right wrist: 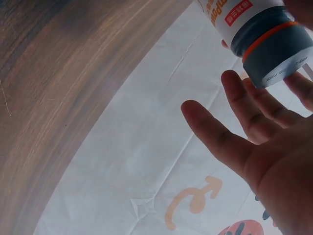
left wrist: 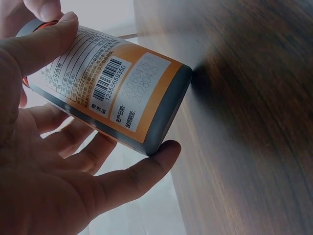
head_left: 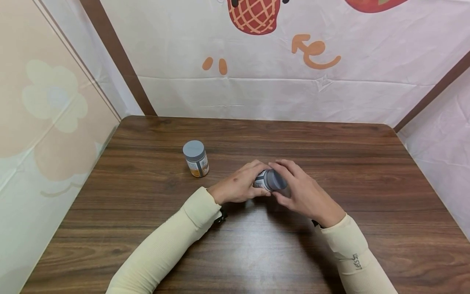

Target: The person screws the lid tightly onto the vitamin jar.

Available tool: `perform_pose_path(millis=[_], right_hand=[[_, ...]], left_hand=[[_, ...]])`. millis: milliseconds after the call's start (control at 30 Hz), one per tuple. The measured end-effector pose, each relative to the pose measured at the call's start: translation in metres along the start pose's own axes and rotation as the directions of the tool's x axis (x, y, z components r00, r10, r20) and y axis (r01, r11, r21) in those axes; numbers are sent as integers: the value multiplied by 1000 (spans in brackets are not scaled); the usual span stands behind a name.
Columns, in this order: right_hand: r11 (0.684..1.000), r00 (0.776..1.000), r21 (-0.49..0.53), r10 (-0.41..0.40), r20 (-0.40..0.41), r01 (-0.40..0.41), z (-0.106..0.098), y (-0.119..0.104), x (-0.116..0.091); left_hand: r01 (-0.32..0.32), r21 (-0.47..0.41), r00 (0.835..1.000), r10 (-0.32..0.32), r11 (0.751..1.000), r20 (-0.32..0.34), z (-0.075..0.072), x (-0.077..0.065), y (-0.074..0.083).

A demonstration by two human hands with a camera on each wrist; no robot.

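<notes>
One jar [head_left: 261, 181] slants in the left hand [head_left: 239, 183], right fingers [head_left: 288, 165] around its lid [head_left: 277, 181].

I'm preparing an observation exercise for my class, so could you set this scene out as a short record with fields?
Left hand: grips the held jar
Right hand: at the jar's lid, thumb and fingers on either side
Held jar: tilted, lid end toward the right hand; whether its base touches the table is unclear
Label: orange and white, with a barcode
Second jar: upright on the table, left of both hands, grey lid on
Table: brown, wood grain
Sleeves: cream
Backdrop: pale cloth with printed shapes
</notes>
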State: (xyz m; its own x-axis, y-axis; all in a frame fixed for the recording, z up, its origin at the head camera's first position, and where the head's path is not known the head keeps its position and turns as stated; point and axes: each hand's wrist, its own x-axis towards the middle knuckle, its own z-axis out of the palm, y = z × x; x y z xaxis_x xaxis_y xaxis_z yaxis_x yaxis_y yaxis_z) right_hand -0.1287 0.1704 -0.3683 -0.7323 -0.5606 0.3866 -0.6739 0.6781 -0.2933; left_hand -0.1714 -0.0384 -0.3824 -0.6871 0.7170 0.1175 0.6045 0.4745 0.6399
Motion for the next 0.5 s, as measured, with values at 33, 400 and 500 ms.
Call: perform_pose_path(millis=[33,400,500], right_hand=[[1000,1000,-1,-7,-2,7,0,0,0],[999,999,29,42,19,-42,0,-2,-2],[997,997,28,68,23,-69,0,-2,-2]], left_hand=[[-1,-1,1000,1,1000,-1,0,0,0],[10,-7,1000,-10,1000,-3,1,0,1],[8,-2,1000,-8,1000,-4,1,1,1]])
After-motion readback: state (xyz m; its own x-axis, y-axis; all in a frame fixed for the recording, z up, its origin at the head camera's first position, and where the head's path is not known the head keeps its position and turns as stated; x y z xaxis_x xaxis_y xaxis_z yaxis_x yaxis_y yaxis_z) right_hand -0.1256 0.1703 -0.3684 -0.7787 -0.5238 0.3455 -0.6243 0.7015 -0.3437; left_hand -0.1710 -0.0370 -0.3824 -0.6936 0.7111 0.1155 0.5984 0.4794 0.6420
